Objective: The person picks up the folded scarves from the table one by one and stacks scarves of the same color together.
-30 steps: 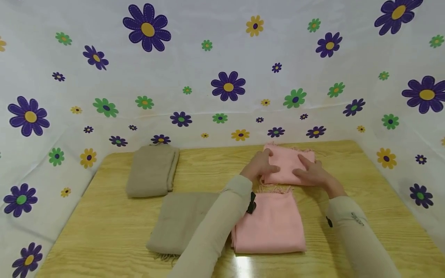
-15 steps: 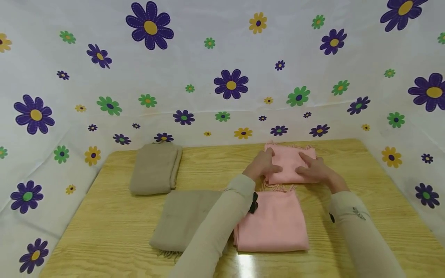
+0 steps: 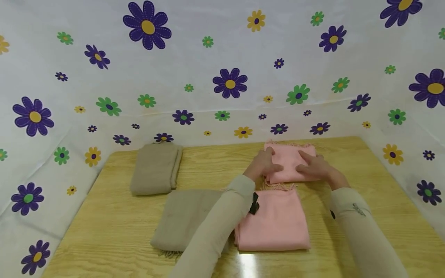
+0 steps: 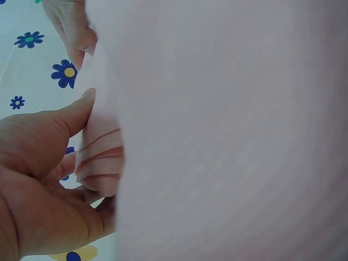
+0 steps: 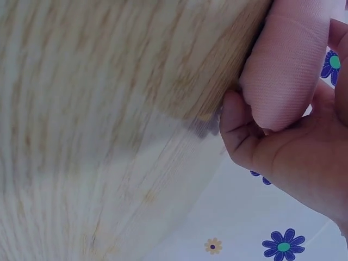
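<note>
I see the left hand (image 3: 262,164) and right hand (image 3: 316,168) curled round opposite sides of the folded, fringed pink shawl (image 3: 287,164), likely light, soft, best held beneath both sides.

Tabletop (image 3: 104,224) is viewed fwd/down from near side by head cam; far R pink fringed cloth (image 3: 287,164) is also caught close-up by both wrist cams, aimed toward floral backdrop (image 3: 194,54).
</note>
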`<state>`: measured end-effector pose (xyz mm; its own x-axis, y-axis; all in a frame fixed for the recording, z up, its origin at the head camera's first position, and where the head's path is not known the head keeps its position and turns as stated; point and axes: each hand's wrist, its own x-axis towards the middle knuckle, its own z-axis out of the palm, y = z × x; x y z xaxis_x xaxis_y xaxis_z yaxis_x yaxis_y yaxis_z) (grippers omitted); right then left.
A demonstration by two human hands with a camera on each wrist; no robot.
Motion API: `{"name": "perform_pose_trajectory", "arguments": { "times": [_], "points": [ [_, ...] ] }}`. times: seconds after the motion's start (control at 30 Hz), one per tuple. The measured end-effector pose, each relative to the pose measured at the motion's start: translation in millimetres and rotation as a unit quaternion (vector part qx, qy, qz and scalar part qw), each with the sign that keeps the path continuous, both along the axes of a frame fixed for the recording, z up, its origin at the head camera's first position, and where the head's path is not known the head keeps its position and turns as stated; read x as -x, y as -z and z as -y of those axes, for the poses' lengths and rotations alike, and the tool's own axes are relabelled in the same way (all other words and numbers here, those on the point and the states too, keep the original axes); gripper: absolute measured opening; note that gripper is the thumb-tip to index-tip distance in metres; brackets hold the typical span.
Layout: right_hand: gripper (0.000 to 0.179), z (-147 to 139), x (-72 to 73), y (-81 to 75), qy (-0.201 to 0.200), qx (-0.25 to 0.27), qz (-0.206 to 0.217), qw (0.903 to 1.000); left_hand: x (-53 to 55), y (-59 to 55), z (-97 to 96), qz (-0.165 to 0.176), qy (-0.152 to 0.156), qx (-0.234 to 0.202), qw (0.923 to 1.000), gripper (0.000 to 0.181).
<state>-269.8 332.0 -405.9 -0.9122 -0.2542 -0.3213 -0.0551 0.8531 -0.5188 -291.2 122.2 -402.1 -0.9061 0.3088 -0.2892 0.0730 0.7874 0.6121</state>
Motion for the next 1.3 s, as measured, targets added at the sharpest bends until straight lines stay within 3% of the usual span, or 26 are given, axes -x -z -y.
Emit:
{"name": "perform_pose_trajectory", "arguments": {
  "times": [0.1, 0.23, 0.33, 0.53, 0.67, 0.83, 1.0, 1.1, 1.2, 1.23, 1.3],
  "points": [
    [0.076, 1, 1.2, -2.4, 0.006, 0.009, 0.006, 0.9999, 2.0, 3.7, 4.1, 0.010, -0.009, -0.052, 0.9985, 0.058],
    [0.077, 0, 1.6, -2.7, 0.018, 0.028, 0.018, 0.9993, 6.8, 9.4, 10.3, 0.048, -0.007, -0.147, 0.9880, 0.058],
    [0.078, -1, 2.2, -1.6, 0.022, 0.035, 0.021, 0.9989, 10.3, 9.2, 14.8, 0.066, 0.003, -0.185, 0.9805, 0.060],
    [0.078, -1, 3.3, -2.9, 0.025, 0.065, 0.025, 0.9973, 14.3, 4.0, 18.3, 0.083, 0.025, -0.211, 0.9736, 0.068],
    [0.080, -7, 4.3, -4.0, 0.026, 0.097, 0.050, 0.9937, 15.7, 6.2, 16.8, 0.089, 0.028, -0.220, 0.9710, 0.070],
    [0.081, -19, 8.0, -2.5, 0.042, 0.170, 0.092, 0.9803, 15.9, 12.4, 12.6, 0.135, 0.002, -0.270, 0.9533, 0.070],
    [0.084, -26, 12.1, 7.3, 0.074, 0.268, 0.138, 0.9505, 16.9, 17.9, 12.0, 0.166, -0.022, -0.304, 0.9379, 0.069],
    [0.087, -24, 11.4, 9.7, 0.084, 0.294, 0.147, 0.9406, 19.3, 23.3, 12.6, 0.191, -0.028, -0.332, 0.9232, 0.070],
    [0.090, -19, 11.7, 7.9, 0.080, 0.287, 0.142, 0.9440, 21.3, 27.4, 13.0, 0.218, -0.037, -0.358, 0.9071, 0.069],
    [0.090, -18, 12.1, 6.6, 0.076, 0.276, 0.139, 0.9480, 22.1, 27.9, 13.1, 0.221, -0.036, -0.361, 0.9051, 0.069],
    [0.091, -15, 13.8, 4.8, 0.069, 0.261, 0.135, 0.9533, 21.9, 25.9, 14.1, 0.218, -0.031, -0.356, 0.9083, 0.068]
  ]
}}
